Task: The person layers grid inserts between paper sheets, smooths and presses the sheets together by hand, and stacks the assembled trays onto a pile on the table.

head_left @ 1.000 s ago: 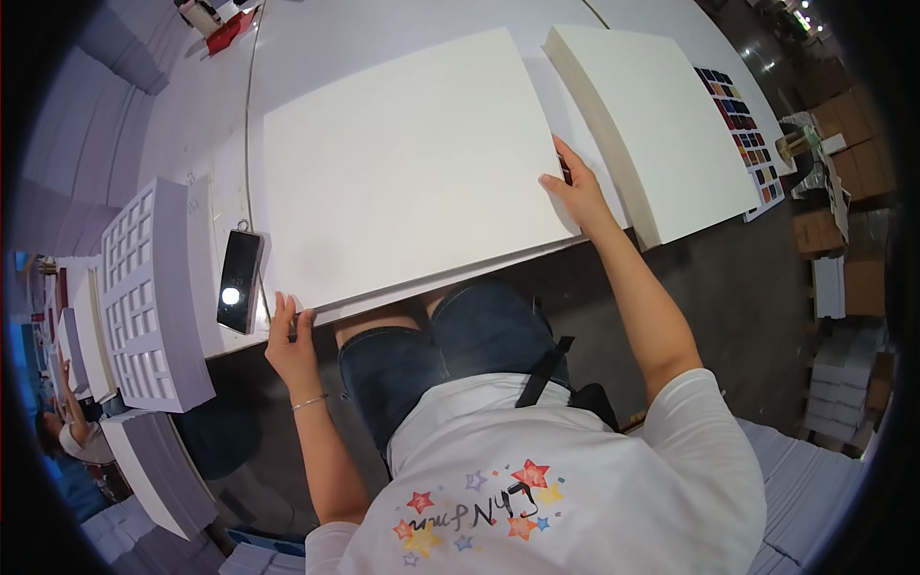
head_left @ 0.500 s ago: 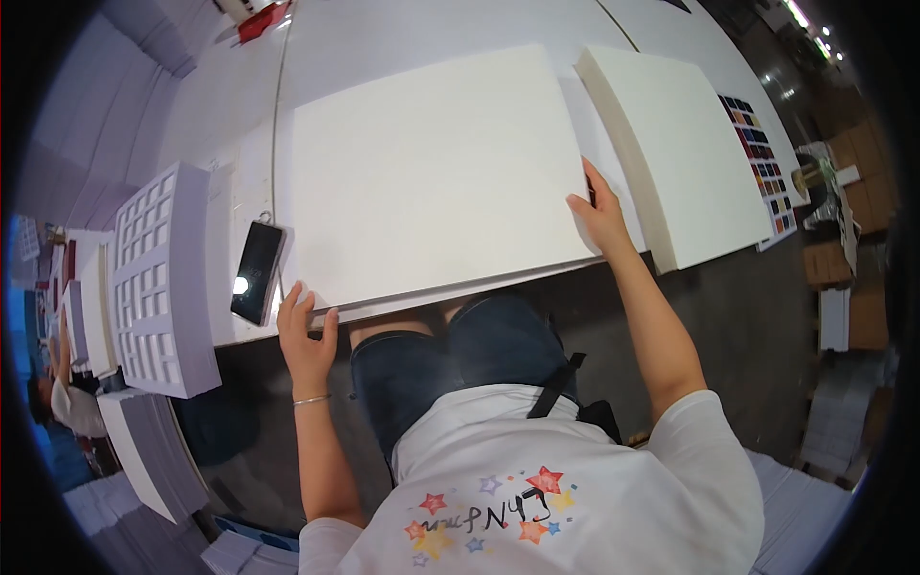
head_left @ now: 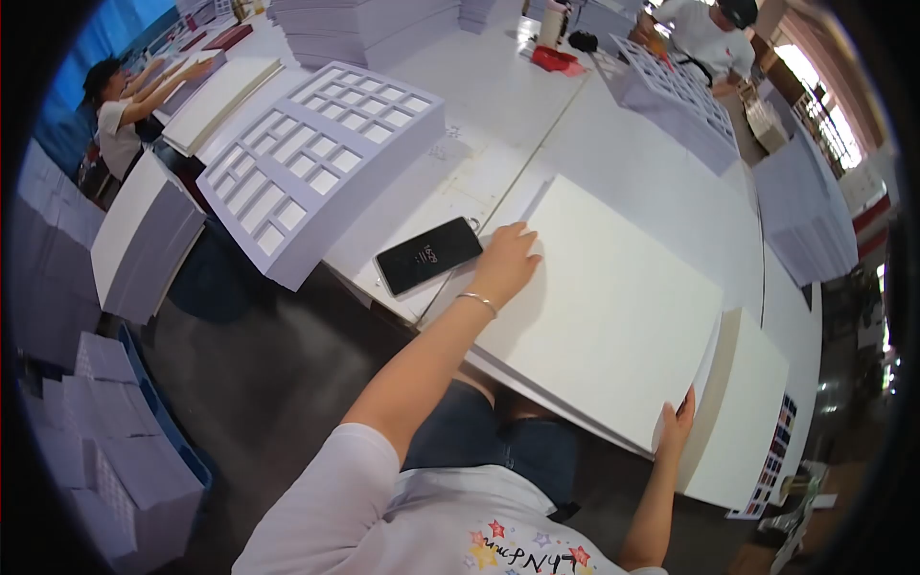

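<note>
A large white board (head_left: 604,307) lies in front of me at the table edge, with another white layer showing under its front edge. My left hand (head_left: 510,259) rests on its left side, fingers stretched out on the surface. At the front right corner my right hand (head_left: 677,424) grips the board's edge, thumb above and the other fingers partly hidden beside or below it. A black phone (head_left: 429,255) lies just left of my left hand. Right of my right hand stands a thick stack of white boards (head_left: 738,412).
Lavender window-cut frames (head_left: 326,158) are stacked on the left, more (head_left: 676,105) at the far right. A colour swatch card (head_left: 771,460) lies beyond the right stack. Two co-workers (head_left: 120,110) (head_left: 704,38) are at the far sides. Bundles (head_left: 125,450) stand at lower left.
The view has swung left, bringing the frames and co-workers into fuller sight. My left hand has moved from the front left corner up onto the board's left side; my right hand stays at the right edge.
</note>
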A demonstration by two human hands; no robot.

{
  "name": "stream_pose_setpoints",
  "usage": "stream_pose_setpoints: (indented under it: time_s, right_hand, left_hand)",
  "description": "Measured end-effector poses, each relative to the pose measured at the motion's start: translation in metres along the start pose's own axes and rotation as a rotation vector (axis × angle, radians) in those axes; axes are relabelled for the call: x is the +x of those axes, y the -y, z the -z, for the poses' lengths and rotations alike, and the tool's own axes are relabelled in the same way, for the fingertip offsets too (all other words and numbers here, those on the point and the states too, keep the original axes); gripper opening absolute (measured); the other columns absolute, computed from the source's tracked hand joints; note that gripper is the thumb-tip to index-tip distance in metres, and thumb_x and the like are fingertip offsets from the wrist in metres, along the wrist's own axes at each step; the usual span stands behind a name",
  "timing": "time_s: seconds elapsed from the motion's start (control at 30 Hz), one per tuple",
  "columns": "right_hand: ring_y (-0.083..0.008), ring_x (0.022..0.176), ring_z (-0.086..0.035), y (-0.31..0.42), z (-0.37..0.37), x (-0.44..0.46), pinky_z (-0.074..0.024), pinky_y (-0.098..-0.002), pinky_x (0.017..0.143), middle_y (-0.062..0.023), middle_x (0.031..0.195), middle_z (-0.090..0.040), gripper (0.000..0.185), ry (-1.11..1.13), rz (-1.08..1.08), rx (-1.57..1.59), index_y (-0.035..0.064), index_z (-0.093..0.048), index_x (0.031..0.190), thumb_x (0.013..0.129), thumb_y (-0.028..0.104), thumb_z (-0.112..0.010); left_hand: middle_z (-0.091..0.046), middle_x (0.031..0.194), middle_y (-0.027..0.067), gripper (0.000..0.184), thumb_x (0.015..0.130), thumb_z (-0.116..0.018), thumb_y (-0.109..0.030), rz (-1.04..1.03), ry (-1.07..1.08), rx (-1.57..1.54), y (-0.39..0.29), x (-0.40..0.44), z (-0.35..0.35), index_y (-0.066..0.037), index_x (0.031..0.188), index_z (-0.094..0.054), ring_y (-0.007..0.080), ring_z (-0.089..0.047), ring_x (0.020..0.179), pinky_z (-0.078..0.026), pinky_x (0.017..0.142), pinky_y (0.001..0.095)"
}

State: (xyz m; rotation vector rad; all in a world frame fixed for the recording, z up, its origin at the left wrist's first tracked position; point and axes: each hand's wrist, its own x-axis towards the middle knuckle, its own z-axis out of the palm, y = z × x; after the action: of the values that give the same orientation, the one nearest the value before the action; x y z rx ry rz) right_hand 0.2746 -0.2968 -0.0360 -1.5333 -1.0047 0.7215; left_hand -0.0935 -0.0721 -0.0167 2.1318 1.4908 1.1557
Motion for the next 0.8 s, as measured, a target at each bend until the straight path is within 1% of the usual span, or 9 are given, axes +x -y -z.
stream_pose_setpoints:
  time_s: [0.1, 0.17, 0.43, 0.5, 0.57, 0.63, 0.67, 0.7, 0.8]
  right_hand:
    - [-0.0237, 0.128, -0.033, 0.01, -0.005, -0.002, -0.0229, -0.0337, 0.106, -0.0151, 0.138, -0.034, 0.065, -0.009, -0.042, -0.018, -0.0031, -0.025, 0.137, 0.075, -0.009, -0.044]
    - [-0.0247, 0.129, -0.032, 0.013, -0.005, -0.002, -0.0221, -0.0342, 0.107, -0.0154, 0.139, -0.033, 0.067, -0.032, -0.077, -0.011, -0.003, -0.024, 0.137, 0.074, -0.011, -0.044]
    - [-0.0248, 0.131, -0.029, 0.02, -0.009, -0.005, -0.0195, -0.0352, 0.108, -0.0148, 0.142, -0.03, 0.069, -0.043, -0.112, 0.031, -0.0019, -0.023, 0.138, 0.073, -0.011, -0.044]
    - [-0.0248, 0.131, -0.028, 0.027, -0.014, -0.008, -0.0192, -0.0355, 0.108, -0.0149, 0.142, -0.029, 0.069, -0.035, -0.11, 0.027, -0.0017, -0.023, 0.138, 0.073, -0.011, -0.044]
    - [-0.0248, 0.132, -0.028, 0.027, -0.013, -0.006, -0.0188, -0.0358, 0.108, -0.0151, 0.143, -0.028, 0.069, -0.03, -0.101, 0.027, -0.0015, -0.023, 0.138, 0.073, -0.011, -0.044]
    - [-0.0255, 0.127, -0.034, 0.018, -0.006, -0.005, -0.023, -0.0368, 0.107, -0.0149, 0.142, -0.029, 0.069, -0.09, -0.082, -0.121, -0.0001, -0.023, 0.139, 0.074, -0.008, -0.046]
    - [-0.0255, 0.127, -0.034, 0.017, -0.002, -0.005, -0.023, -0.0368, 0.107, -0.0149, 0.142, -0.029, 0.069, -0.089, -0.077, -0.126, -0.0001, -0.023, 0.139, 0.074, -0.008, -0.046]
    - [-0.0252, 0.124, -0.037, 0.018, 0.002, -0.002, -0.0271, -0.0368, 0.104, -0.0149, 0.141, -0.029, 0.068, -0.094, -0.089, -0.05, 0.0007, -0.024, 0.139, 0.075, -0.006, -0.047]
    - [-0.0242, 0.117, -0.043, 0.02, 0.009, 0.023, -0.0337, -0.036, 0.098, -0.0153, 0.139, -0.032, 0.065, -0.149, -0.127, 0.019, 0.0015, -0.026, 0.138, 0.078, 0.0, -0.05]
  left_hand:
    - [-0.046, 0.123, 0.019, 0.035, 0.075, -0.067, -0.018, 0.039, 0.049, -0.004, -0.007, 0.02, -0.019, 0.001, 0.103, -0.059, 0.033, -0.043, 0.113, -0.039, 0.095, 0.0379]
    - [-0.043, 0.127, 0.0189, 0.037, 0.076, -0.066, -0.019, 0.059, 0.151, 0.102, -0.012, 0.021, -0.023, 0.001, 0.106, -0.058, 0.0352, -0.039, 0.115, -0.039, 0.094, 0.0395]
    - [-0.042, 0.127, 0.0214, 0.037, 0.079, -0.063, -0.019, 0.013, 0.016, 0.168, -0.014, 0.011, -0.035, 0.005, 0.107, -0.056, 0.0337, -0.039, 0.115, -0.036, 0.098, 0.0383]
    - [-0.039, 0.13, 0.0229, 0.04, 0.082, -0.058, -0.022, 0.015, 0.098, 0.22, -0.017, 0.012, -0.032, 0.006, 0.11, -0.054, 0.0336, -0.035, 0.122, -0.031, 0.102, 0.0414]
    - [-0.038, 0.131, 0.0231, 0.042, 0.082, -0.059, -0.023, 0.045, 0.149, 0.243, -0.021, 0.016, -0.028, 0.006, 0.111, -0.054, 0.0336, -0.034, 0.122, -0.03, 0.102, 0.0431]
    - [-0.037, 0.132, 0.0233, 0.044, 0.081, -0.059, -0.024, 0.07, 0.195, 0.265, -0.024, 0.027, -0.022, 0.006, 0.112, -0.053, 0.0335, -0.033, 0.123, -0.029, 0.102, 0.0449]
    - [-0.035, 0.133, 0.0235, 0.046, 0.081, -0.059, -0.026, 0.09, 0.242, 0.222, -0.027, 0.036, -0.018, 0.005, 0.114, -0.052, 0.0338, -0.031, 0.124, -0.028, 0.103, 0.0461]
    - [-0.034, 0.135, 0.0237, 0.049, 0.081, -0.059, -0.028, 0.112, 0.284, 0.177, -0.029, 0.044, -0.018, 0.004, 0.117, -0.05, 0.0341, -0.029, 0.126, -0.027, 0.103, 0.0473]
    - [-0.028, 0.139, 0.0239, 0.057, 0.082, -0.058, -0.035, 0.061, 0.147, 0.195, -0.019, 0.065, -0.053, 0.002, 0.124, -0.045, 0.0348, -0.023, 0.13, -0.022, 0.106, 0.0467]
